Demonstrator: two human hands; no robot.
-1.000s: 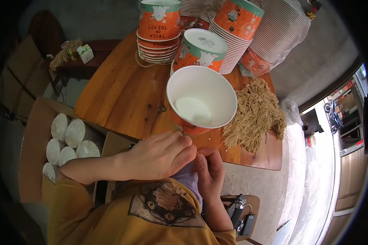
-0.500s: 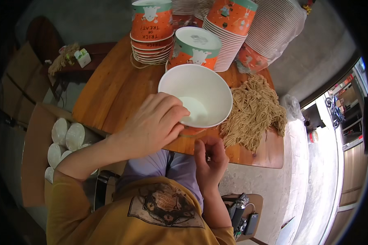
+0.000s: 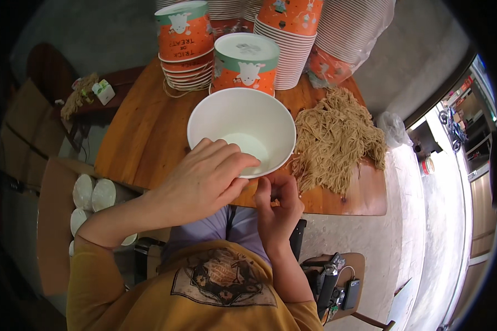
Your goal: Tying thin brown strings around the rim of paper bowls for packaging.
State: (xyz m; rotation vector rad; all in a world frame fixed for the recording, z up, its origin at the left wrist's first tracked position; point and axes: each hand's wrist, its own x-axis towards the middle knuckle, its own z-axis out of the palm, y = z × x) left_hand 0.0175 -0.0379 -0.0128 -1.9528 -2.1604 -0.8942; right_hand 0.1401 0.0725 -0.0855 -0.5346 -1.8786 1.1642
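A white-lined paper bucket [image 3: 234,113] is tilted so that its open mouth shows, over the near part of the wooden table. My left hand [image 3: 201,174] grips the bucket's near rim, with some fingers over the edge inside and the thumb on the outside. Just below the rim on the right, my right hand [image 3: 280,207] is curled, thumb against the bent fingers. Whatever lies between those fingers is hidden or too small to make out. To the right of the bucket spreads a pile of tan cords [image 3: 339,143].
Upside-down orange-and-green buckets [image 3: 246,69] stand stacked behind, a shorter stack [image 3: 185,41] with cords at its left. A plastic-wrapped stack [image 3: 350,36] is at the back right. A cardboard box [image 3: 58,220] holds white containers; a chair [image 3: 353,270] carries small items.
My right hand has risen slightly to the bucket's rim. Relative to the view, the bucket, table and stacks have shifted left. My left hand keeps its hold.
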